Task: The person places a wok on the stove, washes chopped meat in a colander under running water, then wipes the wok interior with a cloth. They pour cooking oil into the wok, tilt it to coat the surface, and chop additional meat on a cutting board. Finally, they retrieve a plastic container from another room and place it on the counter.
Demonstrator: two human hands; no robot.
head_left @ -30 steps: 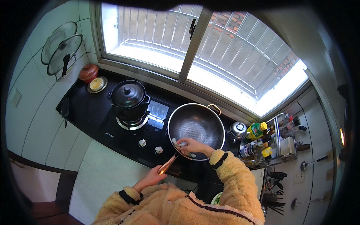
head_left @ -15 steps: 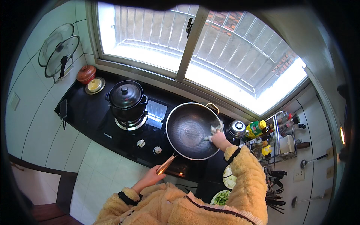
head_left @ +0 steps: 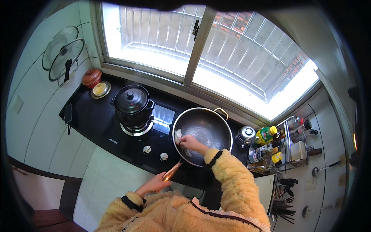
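R hand [head_left: 190, 142] gripped a white cloth [head_left: 178, 136] inside the dark round steel wok [head_left: 208, 129], at its 9 o'clock. L hand [head_left: 156, 182] closed round the wok's long copper-toned handle [head_left: 172, 171].

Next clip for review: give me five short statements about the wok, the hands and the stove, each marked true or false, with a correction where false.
1. The right hand presses a pale cloth inside the wok. True.
2. The left hand grips the wok's handle. True.
3. The black pot has no lid. False: a knobbed black lid covers it.
4. The wok is full of food. False: its inside shows bare metal.
5. Bottles stand in a rack to the right of the wok. True.
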